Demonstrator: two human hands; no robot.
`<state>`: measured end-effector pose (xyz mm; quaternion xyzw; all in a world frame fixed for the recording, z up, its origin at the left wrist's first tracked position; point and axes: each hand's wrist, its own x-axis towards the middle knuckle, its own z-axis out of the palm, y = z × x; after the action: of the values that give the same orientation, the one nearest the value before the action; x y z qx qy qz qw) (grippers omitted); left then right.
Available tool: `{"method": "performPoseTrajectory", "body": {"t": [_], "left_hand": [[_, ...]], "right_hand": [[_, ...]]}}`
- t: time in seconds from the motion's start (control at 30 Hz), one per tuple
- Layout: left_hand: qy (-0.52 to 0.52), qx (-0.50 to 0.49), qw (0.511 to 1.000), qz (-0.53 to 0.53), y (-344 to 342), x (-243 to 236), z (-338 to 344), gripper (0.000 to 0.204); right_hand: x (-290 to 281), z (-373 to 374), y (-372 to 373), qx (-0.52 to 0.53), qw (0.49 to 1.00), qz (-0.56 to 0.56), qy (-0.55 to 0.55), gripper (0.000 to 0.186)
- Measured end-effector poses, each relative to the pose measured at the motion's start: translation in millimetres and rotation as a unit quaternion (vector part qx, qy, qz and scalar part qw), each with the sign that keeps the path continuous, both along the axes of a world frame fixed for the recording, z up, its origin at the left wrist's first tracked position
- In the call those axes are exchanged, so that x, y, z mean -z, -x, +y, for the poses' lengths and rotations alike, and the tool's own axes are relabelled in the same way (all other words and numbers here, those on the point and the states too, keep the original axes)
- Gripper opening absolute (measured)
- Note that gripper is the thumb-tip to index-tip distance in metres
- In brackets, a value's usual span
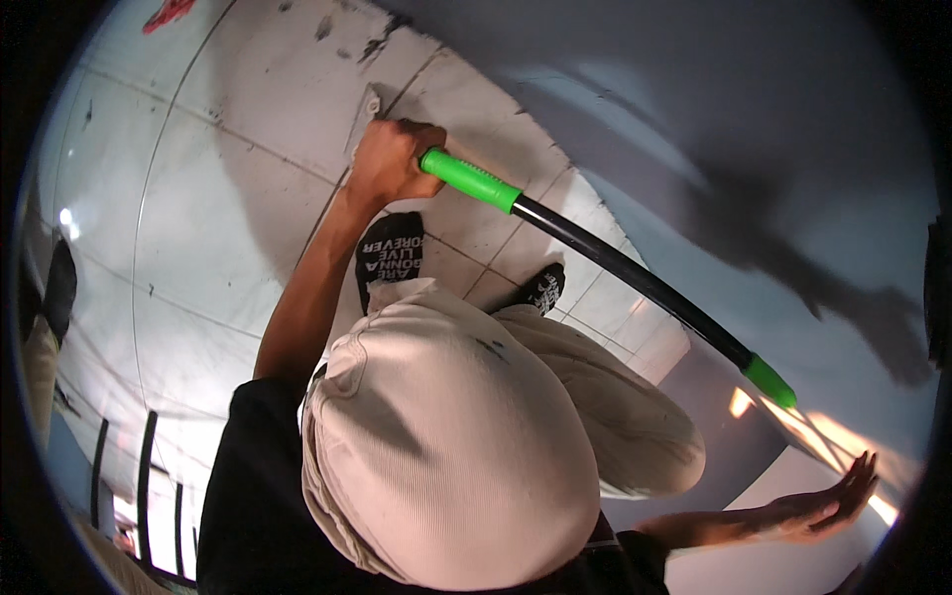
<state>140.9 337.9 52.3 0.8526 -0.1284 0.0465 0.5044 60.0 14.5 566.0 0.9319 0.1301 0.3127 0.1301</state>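
1. Tiled floor point(198, 178): pale, scuffed tiles are seen to the left of and beneath the grip.
2. Left hand point(392, 159): the grip is closed fully around the near end of the pole point(615, 263), with the fingers wrapped over it. The step in hand is judged to be a one-handed hold of the pole, raised above the floor.
3. Socked feet point(390, 253): dark socks are shown just below the grip, above beige trousers point(446, 446).
4. Pole: a long black shaft is fitted with a bright green sleeve point(471, 181) just beside the grip and a green tip point(771, 382) well away from it, slanting down to the right.
5. Right hand point(828, 501): it is held flat and empty, fingers spread, well apart from the pole. A steadier hold would probably call for this hand on the shaft.
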Motion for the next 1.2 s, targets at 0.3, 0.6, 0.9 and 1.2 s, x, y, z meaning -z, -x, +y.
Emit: {"method": "performPoseTrajectory", "body": {"t": [0.3,0.6,0.9,1.2], "left_hand": [[-0.005,0.140,0.990,-0.024,-7,-57,-54,0.022],[0.027,0.100,0.992,-0.067,-10,-176,43,0.043],[-0.133,0.072,0.984,-0.090,61,-411,101,0.019],[-0.198,-0.027,0.962,-0.186,85,-426,29,0.023]], "right_hand": [[165,72,-56,0.011,0.772,0.632,-0.065,0.068],[314,36,-51,-0.026,0.621,0.687,-0.377,0.054],[407,83,-97,-0.129,0.538,0.707,-0.442,0.049],[427,92,-132,-0.204,0.532,0.716,-0.403,0.050]]}}
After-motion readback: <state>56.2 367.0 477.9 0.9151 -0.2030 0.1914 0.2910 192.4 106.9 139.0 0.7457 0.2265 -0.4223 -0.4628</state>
